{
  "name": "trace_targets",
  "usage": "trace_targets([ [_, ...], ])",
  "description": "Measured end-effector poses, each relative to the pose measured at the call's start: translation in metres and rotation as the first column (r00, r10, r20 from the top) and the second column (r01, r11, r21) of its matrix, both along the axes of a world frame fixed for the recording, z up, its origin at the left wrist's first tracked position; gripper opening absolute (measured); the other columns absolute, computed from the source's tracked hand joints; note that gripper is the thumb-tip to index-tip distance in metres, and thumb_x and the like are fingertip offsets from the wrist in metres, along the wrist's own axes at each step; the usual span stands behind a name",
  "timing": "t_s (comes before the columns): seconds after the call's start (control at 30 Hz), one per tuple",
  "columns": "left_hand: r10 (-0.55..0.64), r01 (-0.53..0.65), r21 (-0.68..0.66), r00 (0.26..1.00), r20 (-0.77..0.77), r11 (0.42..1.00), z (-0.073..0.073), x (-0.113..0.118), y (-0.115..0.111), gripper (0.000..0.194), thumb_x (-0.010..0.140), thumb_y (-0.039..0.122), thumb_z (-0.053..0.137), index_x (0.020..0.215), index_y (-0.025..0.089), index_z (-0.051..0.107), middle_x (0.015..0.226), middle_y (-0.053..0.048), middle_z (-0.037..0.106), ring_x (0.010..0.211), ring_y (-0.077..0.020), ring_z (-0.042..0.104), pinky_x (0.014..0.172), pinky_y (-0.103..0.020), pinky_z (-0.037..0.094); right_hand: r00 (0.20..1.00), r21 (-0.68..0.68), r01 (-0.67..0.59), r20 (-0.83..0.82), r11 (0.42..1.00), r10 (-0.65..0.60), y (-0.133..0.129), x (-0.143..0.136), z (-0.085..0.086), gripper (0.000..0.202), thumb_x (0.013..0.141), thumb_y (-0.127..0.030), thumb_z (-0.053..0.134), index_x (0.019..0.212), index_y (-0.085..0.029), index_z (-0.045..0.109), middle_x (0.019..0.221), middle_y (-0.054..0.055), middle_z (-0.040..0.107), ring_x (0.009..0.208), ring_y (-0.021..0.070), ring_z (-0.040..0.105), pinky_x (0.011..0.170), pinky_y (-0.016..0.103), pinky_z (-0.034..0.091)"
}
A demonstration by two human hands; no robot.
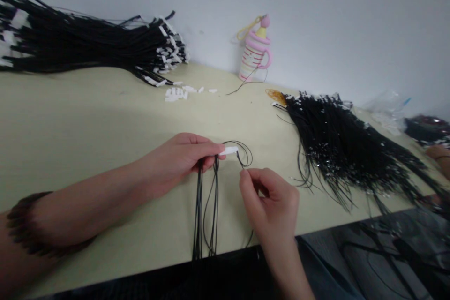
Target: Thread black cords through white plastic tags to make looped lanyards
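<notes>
Between thumb and fingers, my left hand [191, 152] pinches a small white connector [230, 150], which sticks out to the right. Several thin black wires [215, 201] hang from the same hand down past the table's front edge. A few wires loop up behind the connector. Just to the right, my right hand [270, 199] is closed in a pinch on the end of a thin black wire [240, 160], close to the connector's right end. Whether the wire tip is inside the connector I cannot tell.
A thick bundle of black wires [87, 42] with white ends lies at the back left. Loose white connectors [176, 93] sit beside it. A pink-and-white cup-shaped ornament [253, 56] stands by the wall. Another black wire pile [337, 145] spreads at right. Another person's arm [439, 153] shows at the right edge.
</notes>
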State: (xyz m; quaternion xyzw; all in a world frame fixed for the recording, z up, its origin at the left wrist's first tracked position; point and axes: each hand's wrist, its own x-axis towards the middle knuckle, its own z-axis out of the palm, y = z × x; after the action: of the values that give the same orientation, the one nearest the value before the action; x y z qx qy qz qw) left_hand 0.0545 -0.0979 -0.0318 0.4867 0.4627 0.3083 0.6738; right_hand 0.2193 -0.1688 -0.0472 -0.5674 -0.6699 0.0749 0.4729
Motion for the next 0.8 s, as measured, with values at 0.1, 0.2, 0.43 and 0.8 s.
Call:
trace_targets([
  [0.1,0.011,-0.011,-0.002,1.000,-0.006,1.000,-0.001,0.000,-0.001,0.023,0.076,0.037,0.066,0.064,0.017,0.068,0.053,0.003,0.049,0.054,-0.0081,0.037,0.053,-0.021,0.028,0.998,0.046,0.019,0.053,0.999,-0.021,0.000,-0.002,0.001,0.019,0.080,-0.012,0.057,0.063,-0.012,0.064,0.052,-0.001,0.052,0.047,0.0078,0.045,0.047,0.020,0.034],
  [0.2,0.022,-0.022,0.000,1.000,0.002,1.000,-0.001,0.000,-0.001,0.022,0.075,0.036,0.067,0.065,0.017,0.068,0.055,0.003,0.050,0.055,-0.0082,0.038,0.054,-0.020,0.029,0.995,0.078,0.018,0.098,0.997,-0.026,-0.001,-0.004,0.001,0.020,0.081,-0.012,0.056,0.062,-0.013,0.062,0.052,-0.002,0.051,0.047,0.0075,0.046,0.048,0.020,0.035],
  [0.43,0.015,-0.013,0.051,0.999,-0.039,0.999,-0.001,0.002,-0.002,0.027,0.079,0.036,0.063,0.060,0.018,0.064,0.052,0.004,0.047,0.054,-0.0097,0.037,0.054,-0.023,0.029,0.984,0.171,0.039,0.164,0.985,-0.068,-0.001,-0.006,-0.002,0.022,0.082,-0.010,0.054,0.062,-0.013,0.061,0.053,-0.002,0.049,0.046,0.0072,0.044,0.048,0.021,0.035],
  [0.8,0.055,-0.041,0.119,0.992,-0.113,0.992,0.002,0.006,-0.007,0.034,0.076,0.038,0.065,0.050,0.018,0.054,0.050,0.004,0.046,0.053,-0.0109,0.036,0.054,-0.024,0.028,0.954,0.231,0.097,0.255,0.968,-0.157,-0.001,-0.007,-0.009,0.025,0.083,-0.011,0.053,0.060,-0.015,0.060,0.052,-0.002,0.047,0.048,0.0087,0.042,0.048,0.023,0.035],
])
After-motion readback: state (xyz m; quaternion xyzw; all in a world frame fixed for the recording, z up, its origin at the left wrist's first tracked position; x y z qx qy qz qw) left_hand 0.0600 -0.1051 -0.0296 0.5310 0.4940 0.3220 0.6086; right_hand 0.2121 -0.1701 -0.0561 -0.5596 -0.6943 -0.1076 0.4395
